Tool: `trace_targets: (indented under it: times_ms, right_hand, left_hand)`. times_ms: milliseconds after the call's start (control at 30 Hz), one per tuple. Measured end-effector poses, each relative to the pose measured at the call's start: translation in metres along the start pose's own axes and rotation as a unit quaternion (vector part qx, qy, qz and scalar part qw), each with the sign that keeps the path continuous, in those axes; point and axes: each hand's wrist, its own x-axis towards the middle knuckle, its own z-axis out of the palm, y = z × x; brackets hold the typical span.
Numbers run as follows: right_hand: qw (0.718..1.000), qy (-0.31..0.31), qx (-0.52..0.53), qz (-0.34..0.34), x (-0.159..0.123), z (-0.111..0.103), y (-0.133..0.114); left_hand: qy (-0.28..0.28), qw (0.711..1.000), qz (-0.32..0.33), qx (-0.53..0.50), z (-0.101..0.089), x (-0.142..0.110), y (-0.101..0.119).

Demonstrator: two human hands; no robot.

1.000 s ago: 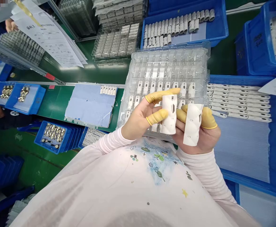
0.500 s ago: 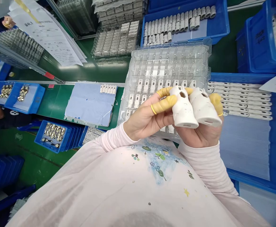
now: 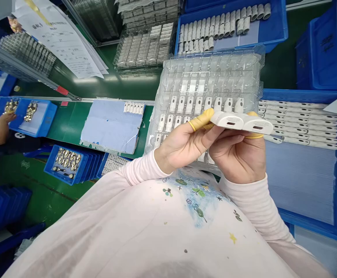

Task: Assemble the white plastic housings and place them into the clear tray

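Right up close, the left hand (image 3: 182,146) pinches a smooth white plastic housing (image 3: 226,120) while the right hand (image 3: 238,156) pinches a matching white housing (image 3: 257,125), the two side by side above the tray, slotted ends up. Yellow rubber finger cots (image 3: 201,119) do the gripping! These look light, stiff and a bit slick, so take them by the sides, clear of the slot. Beyond sits a clear plastic blister tray (image 3: 211,63) of white parts, then a blue plastic crate (image 3: 272,27) of white cylinders.

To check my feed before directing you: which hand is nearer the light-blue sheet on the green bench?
Left hand: nearer, just right of the light-blue sheet, not touching it. Right hand: farther right, beyond the left hand. Together they hold white moulded parts.
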Motion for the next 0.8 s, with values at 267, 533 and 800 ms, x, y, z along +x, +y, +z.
trace_targets:
  times_ms: [267, 533, 800]
  right_hand:
    - [0.997, 0.071, 0.043, 0.004, -0.004, 0.02, 0.005]
    - [0.998, 0.053, -0.015, -0.024, 0.002, 0.009, 0.009]
    - [0.939, 0.087, -0.273, -0.189, -0.011, 0.032, 0.022]
  left_hand:
    - [0.0, 0.999, -0.01, -0.036, -0.002, 0.0, 0.001]
    - [0.002, 1.0, 0.01, 0.018, -0.006, 0.003, 0.003]
    - [-0.082, 0.979, 0.082, 0.169, -0.032, 0.009, 0.001]
